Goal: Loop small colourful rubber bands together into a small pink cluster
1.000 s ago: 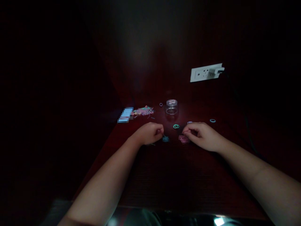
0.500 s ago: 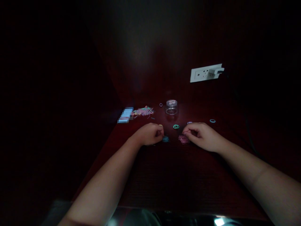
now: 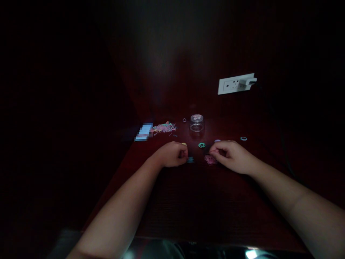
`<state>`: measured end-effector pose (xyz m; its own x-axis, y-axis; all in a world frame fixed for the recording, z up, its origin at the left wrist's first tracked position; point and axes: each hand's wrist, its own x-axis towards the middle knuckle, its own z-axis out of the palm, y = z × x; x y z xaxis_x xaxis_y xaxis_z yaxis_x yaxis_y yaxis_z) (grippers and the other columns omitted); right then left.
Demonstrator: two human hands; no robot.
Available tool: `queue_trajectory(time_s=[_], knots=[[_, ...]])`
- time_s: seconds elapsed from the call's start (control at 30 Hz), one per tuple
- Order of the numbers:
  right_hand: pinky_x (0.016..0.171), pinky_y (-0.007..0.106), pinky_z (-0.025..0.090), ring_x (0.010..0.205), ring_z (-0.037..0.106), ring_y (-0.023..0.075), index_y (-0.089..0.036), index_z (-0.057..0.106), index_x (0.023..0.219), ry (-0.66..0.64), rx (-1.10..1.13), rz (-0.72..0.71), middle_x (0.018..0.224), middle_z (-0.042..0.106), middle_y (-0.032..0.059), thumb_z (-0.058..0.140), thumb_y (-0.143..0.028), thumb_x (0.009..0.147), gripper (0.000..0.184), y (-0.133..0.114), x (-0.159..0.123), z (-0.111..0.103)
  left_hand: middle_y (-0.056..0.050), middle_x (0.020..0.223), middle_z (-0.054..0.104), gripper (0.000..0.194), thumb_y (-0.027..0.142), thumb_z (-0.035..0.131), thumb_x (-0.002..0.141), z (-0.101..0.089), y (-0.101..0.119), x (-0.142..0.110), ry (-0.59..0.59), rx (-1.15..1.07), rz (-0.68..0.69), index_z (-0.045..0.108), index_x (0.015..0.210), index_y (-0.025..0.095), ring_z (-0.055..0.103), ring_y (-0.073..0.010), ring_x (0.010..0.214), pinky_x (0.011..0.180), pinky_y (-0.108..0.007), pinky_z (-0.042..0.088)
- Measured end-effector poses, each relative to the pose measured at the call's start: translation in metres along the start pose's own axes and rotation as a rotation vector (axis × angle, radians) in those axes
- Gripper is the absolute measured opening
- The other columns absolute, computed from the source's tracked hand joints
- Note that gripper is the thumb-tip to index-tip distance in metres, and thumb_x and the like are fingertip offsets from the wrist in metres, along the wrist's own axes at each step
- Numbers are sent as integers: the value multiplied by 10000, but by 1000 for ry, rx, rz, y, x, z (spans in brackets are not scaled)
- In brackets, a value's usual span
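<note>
My left hand [image 3: 174, 154] rests on the dark red table with its fingers curled together, beside a small pile of blue rubber bands [image 3: 190, 159]. Its fingertips are at the pile's left edge, and whatever they pinch is too small to see. My right hand [image 3: 229, 154] is also closed, thumb and fingertips together at a pile of pink rubber bands [image 3: 210, 159]; I cannot make out what is in them. Between the hands and a little farther back lie green bands [image 3: 202, 145]. A yellow band [image 3: 184, 144] and a purple band [image 3: 217, 140] peek out behind my hands.
A mixed heap of pastel bands [image 3: 165, 127] lies at the back left beside a lit, blurred-out phone [image 3: 144, 131]. A clear lidded jar [image 3: 197, 123] stands at the back. One light-blue band [image 3: 243, 138] is at right. The wall socket [image 3: 237, 83] holds a plug with a cable.
My left hand has shifted very slightly by the blue pile, which looks a little flatter. My right hand has stayed in place at the pink pile.
</note>
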<state>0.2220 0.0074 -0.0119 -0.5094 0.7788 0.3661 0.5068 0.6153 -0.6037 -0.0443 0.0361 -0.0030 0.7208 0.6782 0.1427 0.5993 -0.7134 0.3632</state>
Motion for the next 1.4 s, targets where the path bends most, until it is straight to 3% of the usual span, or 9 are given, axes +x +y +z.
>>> queue_trajectory(time_s=[0.7,1.2,1.3,1.4], knots=[[550,257,407,574,572,134,-186,654,755,-20,40,9,654,654,17,549,-317,905,224,0,0,0,26,659,615,125,254,614,818,3,-6,0,-49,-45,-58,643,735,166,541,-90,582,568,-221,376],[549,253,402,580,580,130,-186,662,777,-29,47,11,670,675,21,553,-315,905,212,2,-1,1,12,684,637,165,311,635,822,1,-6,0,-14,2,-25,661,744,169,557,-97,599,587,-228,397],[565,253,411,586,576,128,-183,667,776,-19,34,4,670,669,21,559,-309,903,209,3,-1,1,1,739,637,163,335,665,806,0,-2,0,40,22,3,671,794,172,567,-112,651,616,-236,422],[569,253,411,581,562,125,-181,674,766,-9,11,-2,658,655,17,563,-301,898,210,4,-1,1,-25,880,668,323,429,750,745,2,0,0,66,45,22,692,942,181,608,-154,794,721,-267,472]])
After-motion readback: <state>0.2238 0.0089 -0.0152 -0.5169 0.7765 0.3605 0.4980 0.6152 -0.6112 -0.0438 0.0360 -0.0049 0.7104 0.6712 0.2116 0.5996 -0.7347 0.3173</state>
